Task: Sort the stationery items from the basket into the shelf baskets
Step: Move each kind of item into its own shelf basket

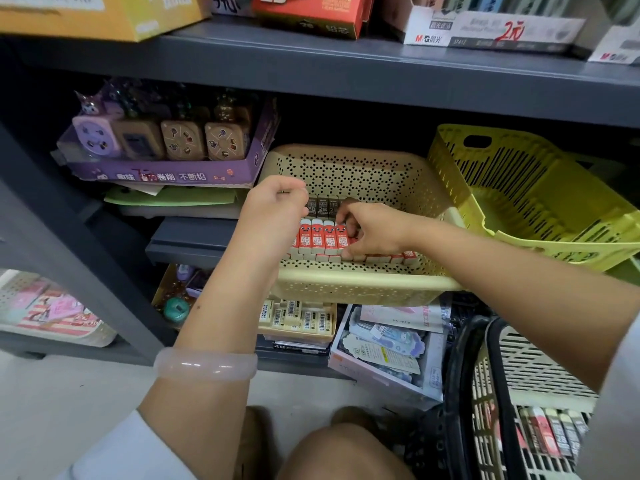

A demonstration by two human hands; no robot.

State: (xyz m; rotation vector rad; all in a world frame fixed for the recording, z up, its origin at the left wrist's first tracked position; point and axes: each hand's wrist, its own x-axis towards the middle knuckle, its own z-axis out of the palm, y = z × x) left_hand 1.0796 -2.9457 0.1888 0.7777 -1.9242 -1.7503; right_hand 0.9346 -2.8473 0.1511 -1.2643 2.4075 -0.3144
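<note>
A beige perforated shelf basket sits on the middle shelf, holding a row of red-and-white lead boxes and dark 2B boxes behind them. My right hand reaches into the basket, fingers pinched on a red box at the right end of the row. My left hand hovers over the basket's left rim with fingers curled; whether it holds anything is hidden. At lower right stands the cream source basket with black handles, with several lead tubes inside.
A yellow-green slotted basket tilts on the shelf right of the beige one. A purple display box of sharpeners stands at left. Below are barcode-labelled erasers and a box of sticker packs. My knees are at the bottom.
</note>
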